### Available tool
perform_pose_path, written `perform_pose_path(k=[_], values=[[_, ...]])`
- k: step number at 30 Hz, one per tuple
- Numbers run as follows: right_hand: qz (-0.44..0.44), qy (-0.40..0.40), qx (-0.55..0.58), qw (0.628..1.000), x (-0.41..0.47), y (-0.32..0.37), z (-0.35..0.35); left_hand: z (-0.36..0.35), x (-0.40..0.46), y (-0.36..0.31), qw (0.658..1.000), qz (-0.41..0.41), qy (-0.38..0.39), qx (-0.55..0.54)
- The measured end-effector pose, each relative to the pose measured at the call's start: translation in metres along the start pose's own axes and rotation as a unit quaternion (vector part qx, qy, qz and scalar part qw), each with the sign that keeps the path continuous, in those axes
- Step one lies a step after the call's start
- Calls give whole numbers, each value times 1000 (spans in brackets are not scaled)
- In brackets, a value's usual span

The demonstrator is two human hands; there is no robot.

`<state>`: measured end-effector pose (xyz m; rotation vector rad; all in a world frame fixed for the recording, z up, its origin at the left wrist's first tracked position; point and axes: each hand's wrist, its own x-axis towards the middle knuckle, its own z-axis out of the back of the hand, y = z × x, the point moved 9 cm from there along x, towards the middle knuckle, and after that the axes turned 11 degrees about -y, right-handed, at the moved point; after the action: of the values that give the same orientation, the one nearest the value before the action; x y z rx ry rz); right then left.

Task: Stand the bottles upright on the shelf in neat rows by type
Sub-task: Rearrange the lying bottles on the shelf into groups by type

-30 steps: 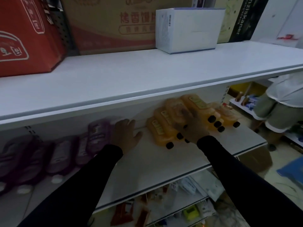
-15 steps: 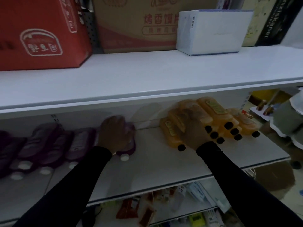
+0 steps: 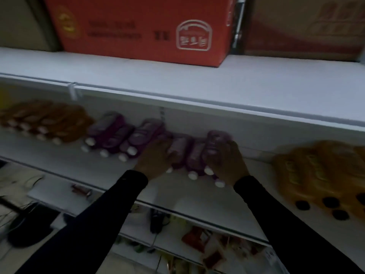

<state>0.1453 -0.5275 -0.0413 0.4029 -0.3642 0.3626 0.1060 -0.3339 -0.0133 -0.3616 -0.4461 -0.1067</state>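
Several purple bottles with white caps lie on their sides on the white middle shelf (image 3: 197,196), caps toward me. My left hand (image 3: 154,161) grips the left side of a purple bottle (image 3: 178,151). My right hand (image 3: 227,163) curls round another purple bottle (image 3: 216,141) at the right end of that group. One more purple bottle (image 3: 194,155) lies between the two hands. Further purple bottles (image 3: 110,133) lie to the left. Orange bottles with black caps (image 3: 316,175) lie flat at the right. The frame is blurred.
Brownish bottles with white caps (image 3: 45,119) lie at the far left of the same shelf. The upper shelf (image 3: 177,82) overhangs the bottles and carries a red carton (image 3: 142,30) and a brown carton (image 3: 306,26). Small packets (image 3: 197,238) sit on lower shelves.
The view has swung left. My right hand left the orange bottles and now holds a purple bottle. My left hand stays on the purple bottles.
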Motion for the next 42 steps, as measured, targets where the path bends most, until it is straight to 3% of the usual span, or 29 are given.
perform_pose_path(k=[3, 7, 10, 12, 16, 19, 22, 26, 29, 33, 38, 42], values=[[-36, 13, -64, 997, 8, 12, -23, 43, -5, 52, 996, 4, -87, 17], [-67, 11, -82, 994, 9, 11, -32, 61, 7, 153, 990, 95, -40, 93], [-88, -45, -29, 995, 9, 18, -22, 71, 13, 233, 969, 183, -12, 168], [-77, -79, -35, 993, 8, 29, -21, 66, 15, 281, 959, 235, 28, 154], [-111, -64, -67, 990, 9, 30, -33, 46, 33, 318, 972, 188, 57, 130], [-214, -21, -102, 971, -5, 15, -44, 36, 36, 325, 979, 187, 47, 73], [-287, -36, -72, 955, -14, 13, -41, 51, 34, 312, 982, 190, 0, -4], [-341, -43, -30, 939, -17, 11, -33, 76, 30, 241, 990, 69, -108, -64], [-341, -45, -14, 939, -17, 7, -30, 68, 28, 193, 985, 70, -76, -141], [-280, -33, 8, 959, -9, 11, -31, 53, 22, 116, 989, -33, -95, -113], [-261, -84, 76, 959, -2, 31, -29, 1, 32, 91, 999, 6, 11, -37], [-267, -102, 134, 949, 2, 60, -45, -15, 35, 82, 999, 35, 20, 29]])
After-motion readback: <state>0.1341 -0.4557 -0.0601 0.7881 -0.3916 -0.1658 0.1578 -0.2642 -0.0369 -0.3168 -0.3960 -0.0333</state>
